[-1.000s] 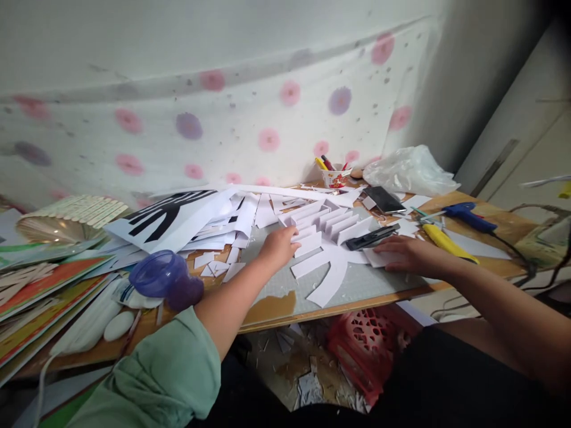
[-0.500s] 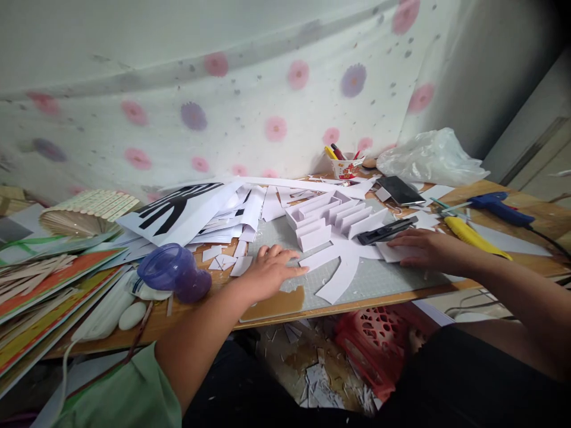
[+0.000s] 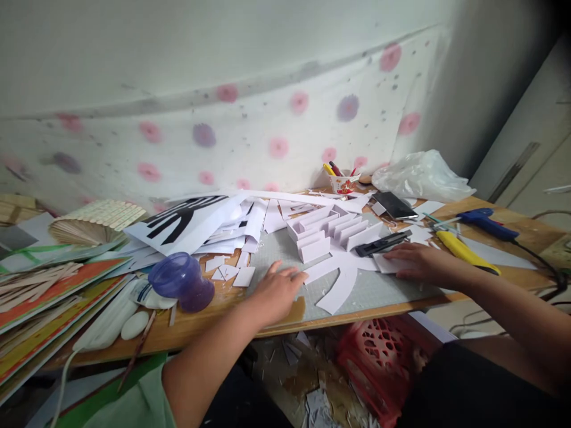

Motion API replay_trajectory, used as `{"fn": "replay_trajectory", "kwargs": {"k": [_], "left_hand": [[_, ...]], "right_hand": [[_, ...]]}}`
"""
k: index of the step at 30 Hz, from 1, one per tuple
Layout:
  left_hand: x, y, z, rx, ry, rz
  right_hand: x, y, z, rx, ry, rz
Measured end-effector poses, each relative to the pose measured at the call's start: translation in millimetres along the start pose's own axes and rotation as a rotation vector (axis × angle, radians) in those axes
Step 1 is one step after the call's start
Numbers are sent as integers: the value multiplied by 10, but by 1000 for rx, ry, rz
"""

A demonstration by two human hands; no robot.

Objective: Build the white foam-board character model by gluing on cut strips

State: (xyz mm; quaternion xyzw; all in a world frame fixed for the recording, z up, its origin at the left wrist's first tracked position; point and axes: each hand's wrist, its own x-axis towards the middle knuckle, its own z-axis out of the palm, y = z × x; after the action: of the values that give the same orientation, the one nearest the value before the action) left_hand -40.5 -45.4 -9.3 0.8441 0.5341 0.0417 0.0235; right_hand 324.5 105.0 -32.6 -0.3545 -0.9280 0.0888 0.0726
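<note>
Has L hand (image 3: 276, 294) loosely spread, nothing gripped, low over the cutting mat (image 3: 277, 248) on the desk (image 3: 200, 326), w/ fingertips at or nr the lower-L arm of the white cut-out shape (image 3: 341, 266), flat on that mat w/ upright strips (image 3: 314, 249) on its far part. Has R hand (image 3: 423, 261) on a small white piece (image 3: 386, 264), pinching or just pressing, can't tell. Could bend or loosen strips w/ a sideways bump, esp. w/ weak joints, or nick R fingers on the black cutter (image 3: 382, 243) just beside, if reaching across w/ blade out (exposure unclear).
</note>
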Motion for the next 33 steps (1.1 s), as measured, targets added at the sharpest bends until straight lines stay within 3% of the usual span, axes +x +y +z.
{"fn": "replay_trajectory", "kwargs": {"k": [4,8,10,14,19,26,33], "left_hand": [[-92,78,-70,-127,115,-29],[-228,101,-140,-254,390,-236],[-270,74,-147,-261,423,-331],[-202,6,-107,-248,318,-398],[87,-19,-90,-170,115,-400],[487,-108,-155,-92,-227,-305],[741,-295,-143,-121,-426,-148]], "right_hand": [[24,11,30,-10,14,11],[48,25,44,-32,-17,31],[51,24,39,-36,-33,35],[45,25,32,-30,-61,47],[38,33,41,-43,-73,58],[24,0,20,-55,-49,39],[23,-24,2,-12,-22,28]]}}
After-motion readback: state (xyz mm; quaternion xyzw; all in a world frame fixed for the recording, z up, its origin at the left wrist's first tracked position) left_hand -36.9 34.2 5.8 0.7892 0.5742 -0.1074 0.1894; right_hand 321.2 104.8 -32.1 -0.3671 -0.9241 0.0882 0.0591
